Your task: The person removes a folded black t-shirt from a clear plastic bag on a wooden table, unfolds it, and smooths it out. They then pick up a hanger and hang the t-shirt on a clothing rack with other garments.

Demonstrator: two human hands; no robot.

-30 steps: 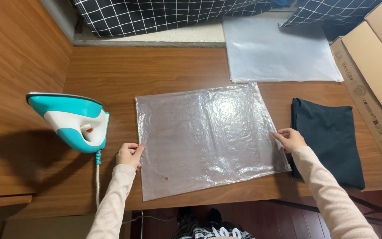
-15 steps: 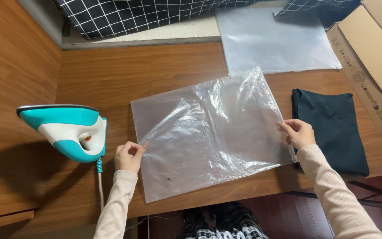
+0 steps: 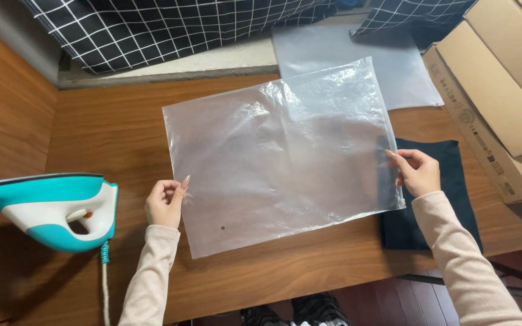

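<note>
Both forearms reach up from the bottom edge in pale pink ribbed sleeves, elbows low and wrists slightly bent. The left hand (image 3: 165,202) sits near the lower left edge of a clear plastic bag (image 3: 279,157), knuckles curled, thumb and forefinger pinched together on the bag's left edge, the long nails pointing toward the film. The right hand (image 3: 418,172) is at the bag's right edge, turned palm inward, its fingers (image 3: 397,158) closed lightly with the tips gripping the film while the other fingers curl in behind.

The bag is a large, thin, see-through rectangle, glossy and wrinkled, with soft creases catching the light near its upper middle. It is held up off the wooden table (image 3: 104,133), tilted, so its far edge rises toward the top of the view; a small dark dot shows near its lower left corner. The table is smooth brown wood grain.

Under the right hand lies a folded dark cloth (image 3: 454,181), matte and flat, partly behind the bag's right edge. Beyond the bag a second plastic sheet (image 3: 406,78) lies flat on the table. To the right stands an open cardboard box (image 3: 496,96). At the left sits a teal and white iron (image 3: 49,208) with a cord hanging down. A black fabric with white checks (image 3: 170,30) lies along the far edge.
</note>
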